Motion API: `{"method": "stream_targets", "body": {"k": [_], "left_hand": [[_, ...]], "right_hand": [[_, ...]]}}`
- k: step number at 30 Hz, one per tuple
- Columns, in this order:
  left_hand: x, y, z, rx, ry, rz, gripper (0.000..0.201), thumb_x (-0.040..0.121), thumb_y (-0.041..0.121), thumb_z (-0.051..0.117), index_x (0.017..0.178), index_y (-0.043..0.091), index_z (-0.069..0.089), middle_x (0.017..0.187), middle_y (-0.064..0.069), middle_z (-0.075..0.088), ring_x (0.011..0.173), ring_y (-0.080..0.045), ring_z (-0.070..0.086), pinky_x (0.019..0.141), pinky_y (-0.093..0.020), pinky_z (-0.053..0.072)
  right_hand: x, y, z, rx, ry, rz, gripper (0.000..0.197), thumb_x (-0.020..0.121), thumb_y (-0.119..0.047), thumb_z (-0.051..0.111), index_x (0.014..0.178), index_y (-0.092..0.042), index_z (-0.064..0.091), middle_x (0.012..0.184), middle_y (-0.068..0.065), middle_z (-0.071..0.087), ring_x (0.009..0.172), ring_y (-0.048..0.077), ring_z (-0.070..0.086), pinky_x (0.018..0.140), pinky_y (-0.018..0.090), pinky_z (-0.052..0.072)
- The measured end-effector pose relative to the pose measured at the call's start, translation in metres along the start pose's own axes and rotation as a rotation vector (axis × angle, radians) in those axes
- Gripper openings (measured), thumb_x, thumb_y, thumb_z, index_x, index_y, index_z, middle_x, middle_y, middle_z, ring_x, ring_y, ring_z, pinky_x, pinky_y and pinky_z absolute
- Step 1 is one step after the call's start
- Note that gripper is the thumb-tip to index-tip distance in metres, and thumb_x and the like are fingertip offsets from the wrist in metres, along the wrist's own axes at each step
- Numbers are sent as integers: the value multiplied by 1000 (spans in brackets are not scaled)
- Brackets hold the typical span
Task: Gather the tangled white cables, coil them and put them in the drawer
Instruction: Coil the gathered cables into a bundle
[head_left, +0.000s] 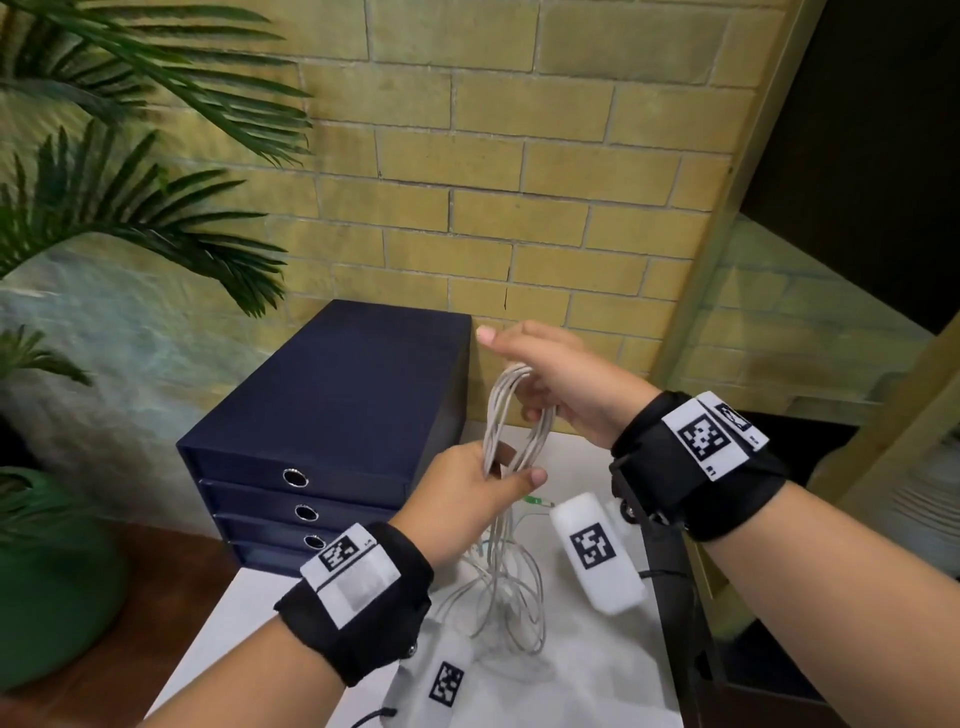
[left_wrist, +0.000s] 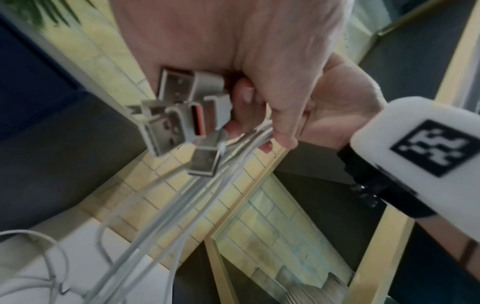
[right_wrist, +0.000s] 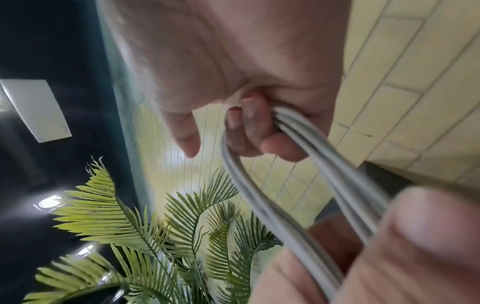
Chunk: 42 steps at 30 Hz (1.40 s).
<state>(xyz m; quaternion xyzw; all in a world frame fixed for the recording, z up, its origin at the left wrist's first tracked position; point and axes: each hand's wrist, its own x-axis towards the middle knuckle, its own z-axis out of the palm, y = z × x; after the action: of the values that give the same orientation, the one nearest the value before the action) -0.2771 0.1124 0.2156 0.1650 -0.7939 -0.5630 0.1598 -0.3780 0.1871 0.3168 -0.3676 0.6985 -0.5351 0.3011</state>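
A bundle of white cables (head_left: 511, 415) is stretched into a long loop between my hands above the white table (head_left: 597, 675). My right hand (head_left: 540, 374) holds the top of the loop with curled fingers (right_wrist: 249, 123); the strands (right_wrist: 298, 185) run out past them. My left hand (head_left: 488, 483) grips the lower end, just right of the dark blue drawer unit (head_left: 337, 395). In the left wrist view it (left_wrist: 249, 115) holds several grey USB plugs (left_wrist: 182, 115) with the cords (left_wrist: 182, 205). More cable (head_left: 504, 597) hangs down into a loose tangle on the table.
The drawer unit stands against the yellow brick wall (head_left: 519, 156) with all its drawers closed, ring pulls (head_left: 295, 478) facing me. A palm plant (head_left: 130, 208) in a green pot (head_left: 52, 571) stands at the left. A dark frame edge (head_left: 670, 597) borders the table's right side.
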Motion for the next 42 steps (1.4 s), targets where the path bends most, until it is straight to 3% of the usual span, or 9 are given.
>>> {"method": "stream_targets", "body": {"k": [7, 11, 16, 20, 24, 28, 32, 36, 42], "left_hand": [[4, 2, 6, -96, 22, -61, 36, 76, 32, 78, 63, 19, 47, 47, 13, 40, 40, -6, 35, 46, -20, 31], [5, -1, -1, -80, 29, -32, 37, 85, 38, 67, 66, 17, 44, 52, 7, 38, 47, -12, 37, 56, -28, 35], [-1, -3, -3, -272, 84, 6, 25, 84, 53, 57, 69, 33, 56, 54, 6, 39, 46, -13, 38, 55, -35, 36], [3, 2, -8, -365, 140, 40, 34, 87, 50, 54, 91, 17, 62, 75, -9, 51, 59, -20, 42, 48, -29, 39], [8, 8, -12, -426, 206, 67, 27, 94, 34, 55, 77, 13, 52, 70, -12, 49, 59, -25, 44, 47, -28, 41], [10, 12, -16, -471, 210, 76, 25, 95, 31, 54, 82, 9, 54, 64, -11, 48, 50, -16, 45, 45, -24, 43], [8, 16, -18, -474, 203, 81, 26, 96, 29, 51, 89, 4, 54, 46, 7, 44, 42, -9, 42, 47, -24, 43], [10, 17, -19, -466, 227, 83, 27, 97, 29, 49, 88, 4, 53, 44, 5, 37, 45, -11, 40, 48, -25, 42], [13, 28, -25, -543, 297, 66, 25, 99, 31, 44, 85, 12, 53, 60, 0, 41, 49, -7, 49, 48, -24, 46]], "right_hand": [[2, -1, 7, 53, 62, -24, 32, 87, -42, 60, 90, -19, 38, 63, -6, 27, 48, 11, 26, 51, 28, 26], [1, 3, 6, 151, 36, -57, 25, 90, -35, 58, 88, -19, 39, 62, -5, 31, 49, 8, 30, 58, 27, 33], [-5, 25, 4, 28, -20, -226, 31, 95, -27, 50, 124, -24, 39, 94, -4, 54, 94, 8, 56, 88, 16, 44], [-10, 58, 10, -135, -235, -162, 38, 96, -32, 46, 131, -19, 38, 115, 4, 57, 105, 10, 57, 100, 24, 44], [-8, 72, 17, -89, -271, -180, 36, 99, -20, 41, 129, 1, 43, 101, 9, 57, 90, 15, 54, 87, 34, 46], [-3, 79, 17, -133, -245, -198, 35, 97, -19, 46, 128, -2, 45, 90, -9, 58, 82, 5, 52, 83, 30, 45], [-3, 88, 17, -138, -203, -214, 32, 98, -13, 45, 128, -2, 44, 99, 1, 61, 91, 9, 57, 90, 35, 47], [-4, 92, 20, -120, -166, -256, 16, 97, -4, 42, 113, -7, 46, 85, -9, 59, 74, -2, 54, 73, 18, 46], [1, 102, 12, -317, -52, -271, 10, 99, -23, 41, 97, -16, 49, 75, 3, 52, 66, 14, 50, 66, 33, 43]]}}
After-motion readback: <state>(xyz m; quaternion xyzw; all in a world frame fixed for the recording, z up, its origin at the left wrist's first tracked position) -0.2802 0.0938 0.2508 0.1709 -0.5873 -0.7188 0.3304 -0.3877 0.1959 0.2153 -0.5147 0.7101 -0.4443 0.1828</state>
